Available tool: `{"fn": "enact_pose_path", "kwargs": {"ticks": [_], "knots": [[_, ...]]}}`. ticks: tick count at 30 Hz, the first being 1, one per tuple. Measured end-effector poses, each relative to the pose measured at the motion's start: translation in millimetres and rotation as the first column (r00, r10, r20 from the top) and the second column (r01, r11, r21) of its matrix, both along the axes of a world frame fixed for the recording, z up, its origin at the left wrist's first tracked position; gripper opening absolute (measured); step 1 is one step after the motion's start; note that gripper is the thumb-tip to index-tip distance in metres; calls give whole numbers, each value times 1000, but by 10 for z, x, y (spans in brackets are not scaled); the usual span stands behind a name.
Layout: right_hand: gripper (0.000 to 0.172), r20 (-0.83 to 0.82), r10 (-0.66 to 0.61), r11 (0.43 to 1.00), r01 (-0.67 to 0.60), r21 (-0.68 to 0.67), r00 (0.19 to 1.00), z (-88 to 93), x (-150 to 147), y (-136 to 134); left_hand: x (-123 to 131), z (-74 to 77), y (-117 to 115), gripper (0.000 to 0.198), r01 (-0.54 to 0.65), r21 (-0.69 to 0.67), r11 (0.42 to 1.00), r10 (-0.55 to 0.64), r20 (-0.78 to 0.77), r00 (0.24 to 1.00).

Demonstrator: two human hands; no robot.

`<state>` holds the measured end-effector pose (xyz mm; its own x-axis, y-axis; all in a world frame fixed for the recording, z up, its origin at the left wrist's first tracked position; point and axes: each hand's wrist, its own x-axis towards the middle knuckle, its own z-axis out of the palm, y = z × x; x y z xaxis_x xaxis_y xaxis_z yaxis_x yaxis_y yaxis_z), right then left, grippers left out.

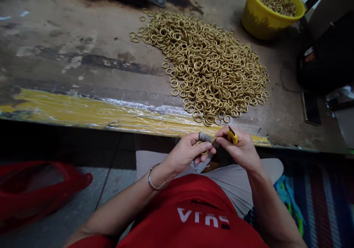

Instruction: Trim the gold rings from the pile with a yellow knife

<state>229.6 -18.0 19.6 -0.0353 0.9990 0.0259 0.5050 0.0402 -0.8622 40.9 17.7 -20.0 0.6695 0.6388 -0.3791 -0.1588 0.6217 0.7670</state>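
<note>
My left hand (190, 150) is closed on brass-coloured rings (205, 152), with a grey wrap (205, 137) around one finger. Close beside it, my right hand (240, 148) is closed with a yellow utility knife (232, 137) in it, the dark blade pointing up and away from me. Between the fingertips of both hands is another ring (214, 140), which the right thumb and finger touch. Just beyond the hands, a large pile of such rings (210, 63) spreads over the worn table (91, 60).
A yellow tub (261, 21) holding more rings stands at the back right. A phone (311, 108) lies by a black object (326, 56) on the right. Yellow tape (83, 111) covers the table's front edge. A red basket-like container (41, 192) sits on the floor at left.
</note>
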Motion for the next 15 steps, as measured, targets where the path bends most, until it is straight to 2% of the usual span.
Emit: {"fn": "enact_pose_path", "kwargs": {"ticks": [4,7,11,15], "knots": [[9,73,12,996,-18,87,997,-20,-38,-58,-41,3,-11,39,32,-7,999,-32,36,999],[13,258,2,983,-49,179,966,-20,-79,-157,-26,55,-23,37,5,-32,999,-3,61,998],[27,549,-23,981,-88,174,835,-27,-116,-254,-19,101,-32,36,-48,7,999,48,44,998],[30,676,-43,980,-99,171,736,-49,-149,-264,-35,77,-19,28,-29,91,995,33,-35,999]]}}
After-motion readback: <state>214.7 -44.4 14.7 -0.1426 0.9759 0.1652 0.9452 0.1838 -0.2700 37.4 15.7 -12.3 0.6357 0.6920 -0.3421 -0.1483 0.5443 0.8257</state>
